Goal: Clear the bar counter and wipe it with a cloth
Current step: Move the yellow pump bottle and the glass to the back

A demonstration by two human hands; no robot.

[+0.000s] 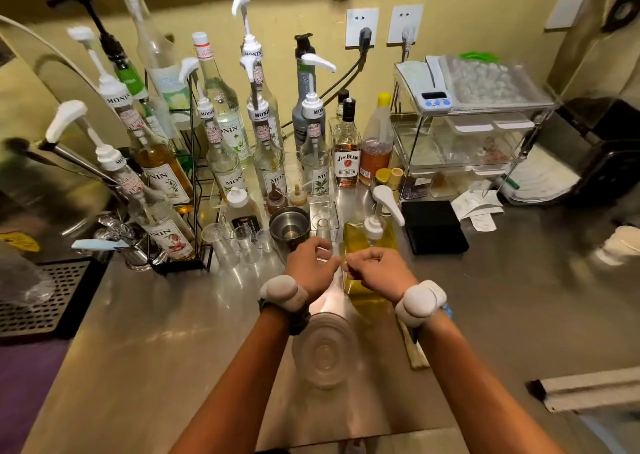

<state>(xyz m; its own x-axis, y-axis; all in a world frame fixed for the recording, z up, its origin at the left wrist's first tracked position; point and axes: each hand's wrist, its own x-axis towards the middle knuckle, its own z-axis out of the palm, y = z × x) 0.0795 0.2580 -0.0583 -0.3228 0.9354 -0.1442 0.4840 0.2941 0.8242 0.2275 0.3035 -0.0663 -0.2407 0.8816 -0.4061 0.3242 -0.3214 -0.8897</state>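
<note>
The steel bar counter point(166, 315) fills the view. My left hand point(310, 268) curls its fingers round a small clear measuring cup point(322, 230) at the counter's middle. Right beside it, my right hand point(375, 270) grips the near side of a square pump bottle of yellow liquid point(369, 237). The fingertips of both hands almost meet. A large clear glass point(323, 349) stands between my forearms, closer to me. A beige, cloth-like strip point(414, 351) lies under my right wrist, partly hidden.
Several Monin syrup pump bottles point(270, 135) and a wire rack point(194, 176) crowd the back left. Nearby stand a Jim Beam bottle point(346, 155), a steel shaker cup point(289, 226), small clear cups point(244, 242), a black scale point(433, 226), receipts point(479, 207), a clear shelf unit point(474, 135) and a drip grille point(41, 297) at left.
</note>
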